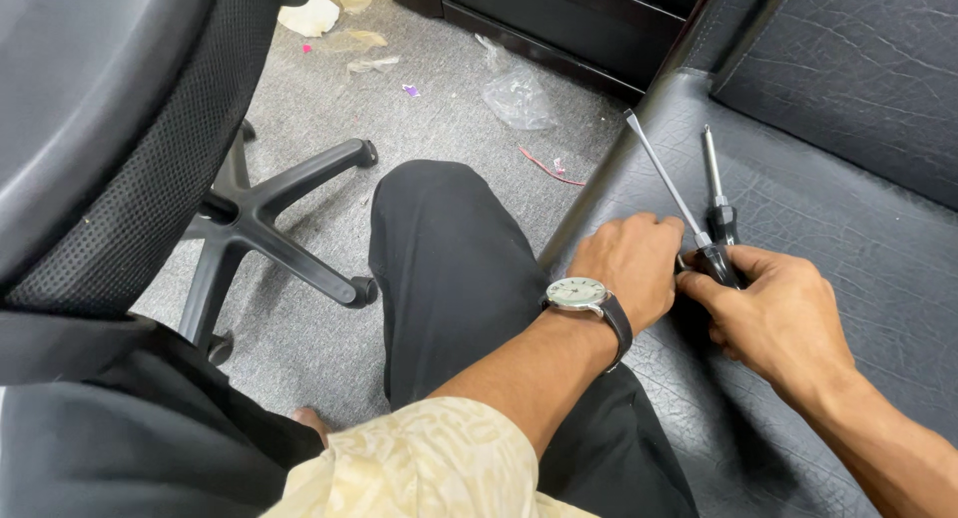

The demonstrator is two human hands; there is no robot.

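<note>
Where the two hands meet on the black leather seat, the handles of two screwdrivers are mostly hidden. The left hand curls over the flat-blade screwdriver, fingers closed about its handle; the right hand pinches the dark handle of the second screwdriver between thumb and fingers. Both shafts point away across the seat. One watch sits on the left wrist. A crumpled clear plastic bag lies on the grey carpet, beside one office chair, cut off at the frame's edge.
</note>
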